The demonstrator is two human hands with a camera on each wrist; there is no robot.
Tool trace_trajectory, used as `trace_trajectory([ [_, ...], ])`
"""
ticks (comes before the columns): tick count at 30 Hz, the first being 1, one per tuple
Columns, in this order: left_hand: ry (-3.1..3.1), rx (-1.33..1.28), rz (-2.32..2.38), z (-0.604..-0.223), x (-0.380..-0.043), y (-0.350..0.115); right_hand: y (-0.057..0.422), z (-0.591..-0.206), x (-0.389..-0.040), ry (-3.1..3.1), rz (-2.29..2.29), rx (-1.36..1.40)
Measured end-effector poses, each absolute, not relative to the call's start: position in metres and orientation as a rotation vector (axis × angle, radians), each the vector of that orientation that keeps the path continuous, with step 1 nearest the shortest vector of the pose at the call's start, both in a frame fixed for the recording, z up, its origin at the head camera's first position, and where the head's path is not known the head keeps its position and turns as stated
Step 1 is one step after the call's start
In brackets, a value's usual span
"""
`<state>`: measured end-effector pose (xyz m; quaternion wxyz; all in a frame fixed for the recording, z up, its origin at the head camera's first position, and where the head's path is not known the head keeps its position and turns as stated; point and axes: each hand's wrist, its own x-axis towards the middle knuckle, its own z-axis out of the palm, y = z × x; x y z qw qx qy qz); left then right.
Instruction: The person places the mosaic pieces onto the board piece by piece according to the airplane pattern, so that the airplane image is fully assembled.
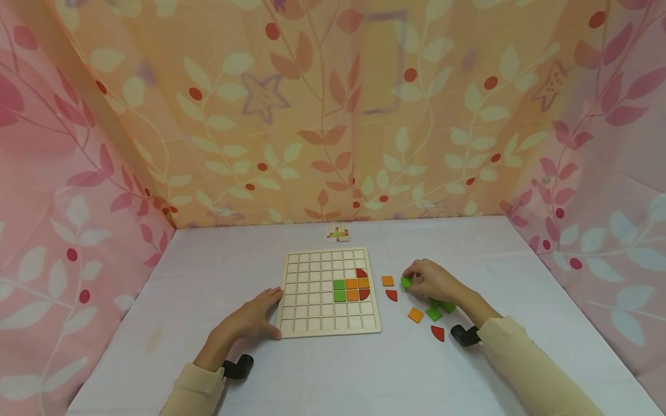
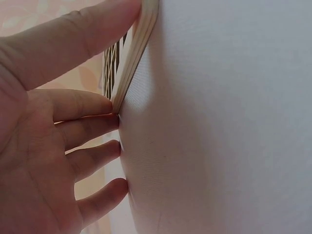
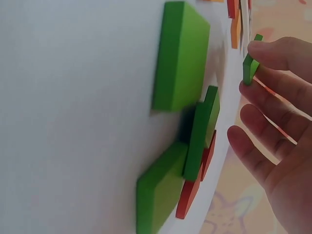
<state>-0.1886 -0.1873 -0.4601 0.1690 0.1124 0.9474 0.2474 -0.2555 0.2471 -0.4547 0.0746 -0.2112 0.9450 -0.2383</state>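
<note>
From where I stand, the right hand (image 1: 429, 281) pinches a green square tile (image 1: 406, 282) between thumb and fingers, just off the right side of the gridded board (image 1: 309, 323). The left hand (image 1: 252, 316) is spread wide, its thumb at the board's near left corner and its fingertips along the left edge. The board lies flat on the white tabletop (image 1: 333, 375); towards its right side sit two green squares (image 1: 339, 285), three orange squares (image 1: 351, 283) and two red quarter-rounds (image 1: 361, 273). More orange, red and green pieces lie loose near the right hand; some greens are partly under the wrist, so I can't count them fairly. Beyond the board lies a small picture card (image 1: 338, 233).
</note>
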Motion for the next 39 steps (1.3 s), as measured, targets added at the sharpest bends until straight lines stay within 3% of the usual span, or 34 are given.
trace_trajectory([
  [39,2.682,0.322,0.683,-0.453,-0.187,-0.185,0.181,-0.435,-0.276,2.803,-0.801,-0.759],
])
